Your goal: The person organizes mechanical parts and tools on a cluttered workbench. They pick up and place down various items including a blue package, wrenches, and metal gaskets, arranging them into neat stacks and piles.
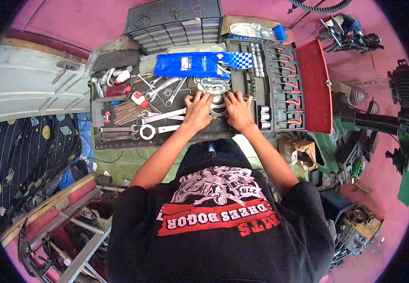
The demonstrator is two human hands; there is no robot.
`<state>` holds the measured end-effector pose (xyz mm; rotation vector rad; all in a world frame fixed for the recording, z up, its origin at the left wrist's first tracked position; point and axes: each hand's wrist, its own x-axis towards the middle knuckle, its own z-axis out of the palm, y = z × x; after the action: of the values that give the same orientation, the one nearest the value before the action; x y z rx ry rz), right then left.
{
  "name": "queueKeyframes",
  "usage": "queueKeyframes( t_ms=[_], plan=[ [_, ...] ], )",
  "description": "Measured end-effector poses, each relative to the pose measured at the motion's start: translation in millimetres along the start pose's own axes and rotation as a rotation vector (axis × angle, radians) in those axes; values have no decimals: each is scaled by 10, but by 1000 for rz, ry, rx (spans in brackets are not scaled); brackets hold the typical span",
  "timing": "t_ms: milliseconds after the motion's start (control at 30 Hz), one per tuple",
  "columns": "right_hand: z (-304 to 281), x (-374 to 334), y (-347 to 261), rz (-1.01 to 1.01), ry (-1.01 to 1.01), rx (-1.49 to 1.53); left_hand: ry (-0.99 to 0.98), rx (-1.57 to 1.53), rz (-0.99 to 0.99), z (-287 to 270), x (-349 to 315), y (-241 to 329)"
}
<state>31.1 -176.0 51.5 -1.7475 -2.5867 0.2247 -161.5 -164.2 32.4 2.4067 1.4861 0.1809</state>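
My left hand and my right hand flank a round metal part with a ring-shaped opening, near the front edge of the workbench. The fingers of both hands are bent and appear to grip its sides; the fingertips are partly hidden. Just beyond it sits a silvery metal casting, close to a blue plastic packet. To the left of my left hand lie several combination spanners and a large ring spanner. A row of sockets stands right of my right hand.
A red tool case lies open on the right, with red-handled tools in its tray. Behind the bench stands a grey drawer cabinet. Thin metal rods and a red-and-white bottle lie left. A metal frame is at lower left.
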Motion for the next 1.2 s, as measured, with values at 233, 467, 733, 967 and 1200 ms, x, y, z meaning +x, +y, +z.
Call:
queueKeyframes(
  t_ms=[233,467,733,967,1200],
  plan=[
    [78,-6,25,3,23,-6,23,-23,22,-17,7,17],
    [-32,-19,63,-40,10,66,26,-23,-28,-63,-40,22],
    [-252,95,44,-101,111,61,136,6,-41,-412,-39,-14],
    [-880,407,142,-123,295,-52,259,71,1,-1039,325,1],
    [-1816,845,248,-192,543,-154,579,182,158,-1920,776,-45]
  ],
)
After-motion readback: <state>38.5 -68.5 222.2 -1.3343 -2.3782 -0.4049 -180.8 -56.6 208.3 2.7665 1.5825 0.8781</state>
